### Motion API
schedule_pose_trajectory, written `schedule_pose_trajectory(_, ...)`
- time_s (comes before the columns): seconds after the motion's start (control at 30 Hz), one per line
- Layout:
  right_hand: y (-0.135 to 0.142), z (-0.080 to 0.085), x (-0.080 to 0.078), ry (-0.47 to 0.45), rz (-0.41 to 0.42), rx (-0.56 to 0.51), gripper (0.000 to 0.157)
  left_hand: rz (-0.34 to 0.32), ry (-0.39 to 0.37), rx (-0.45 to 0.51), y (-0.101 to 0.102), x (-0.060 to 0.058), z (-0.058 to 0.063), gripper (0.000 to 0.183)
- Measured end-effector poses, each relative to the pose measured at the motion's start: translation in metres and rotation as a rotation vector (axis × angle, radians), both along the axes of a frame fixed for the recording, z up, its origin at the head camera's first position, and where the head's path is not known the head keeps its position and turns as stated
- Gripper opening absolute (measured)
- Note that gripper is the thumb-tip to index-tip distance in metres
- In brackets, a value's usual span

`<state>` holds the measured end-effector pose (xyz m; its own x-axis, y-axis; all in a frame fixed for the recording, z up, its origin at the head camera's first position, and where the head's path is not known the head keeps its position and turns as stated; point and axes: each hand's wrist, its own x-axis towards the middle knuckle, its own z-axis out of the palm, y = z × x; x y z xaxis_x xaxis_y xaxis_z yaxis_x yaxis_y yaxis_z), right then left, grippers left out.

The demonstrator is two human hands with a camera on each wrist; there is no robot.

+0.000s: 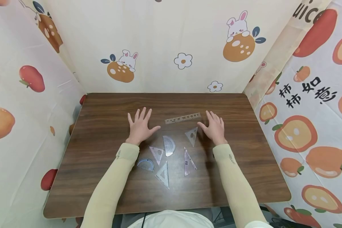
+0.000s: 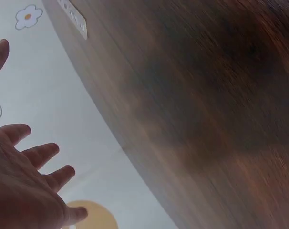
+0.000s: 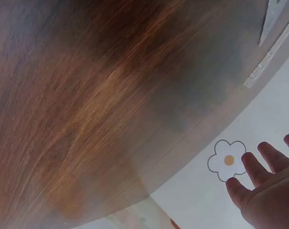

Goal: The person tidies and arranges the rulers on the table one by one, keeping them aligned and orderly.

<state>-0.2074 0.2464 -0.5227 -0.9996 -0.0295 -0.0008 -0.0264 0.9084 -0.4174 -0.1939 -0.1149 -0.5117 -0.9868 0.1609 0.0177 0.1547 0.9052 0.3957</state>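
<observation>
My left hand is spread over the left-middle of the table, its fingers straight and nothing in them. On the other side my right hand has its fingers extended too and holds nothing. Between them lies a clear ruler with cut-out shapes. Nearest the right thumb is a clear set square. Lower down are a large protractor, a small blue-tinted protractor, a small pinkish set square, a bigger clear set square and a purplish set square.
The brown wooden table has rounded corners. A printed curtain stands along its back edge, with more fruit-patterned cloth on both sides. The person's lap is at the front edge.
</observation>
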Motion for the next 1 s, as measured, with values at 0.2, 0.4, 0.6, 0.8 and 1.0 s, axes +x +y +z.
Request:
schedule_pose_trajectory(0.2,0.003,-0.003,-0.011,-0.016,0.033,0.016,0.084,-0.025,-0.049,0.028,0.010,-0.009,-0.005,0.096)
schedule_pose_trajectory(0.4,0.003,-0.006,-0.022,-0.039,0.057,0.002,0.085,-0.026,-0.098,0.046,0.015,-0.016,-0.013,0.095)
schedule_pose_trajectory(0.6,0.003,-0.013,-0.033,-0.080,0.085,-0.028,0.086,-0.035,-0.154,0.069,0.018,-0.023,-0.026,0.095)
schedule_pose_trajectory(0.8,-0.002,-0.014,-0.045,-0.076,0.118,-0.032,0.084,-0.030,-0.183,0.098,0.026,-0.030,-0.037,0.091)
schedule_pose_trajectory(1.0,-0.008,-0.017,-0.051,-0.081,0.144,-0.055,0.082,-0.017,-0.199,0.144,0.034,-0.033,-0.042,0.085)
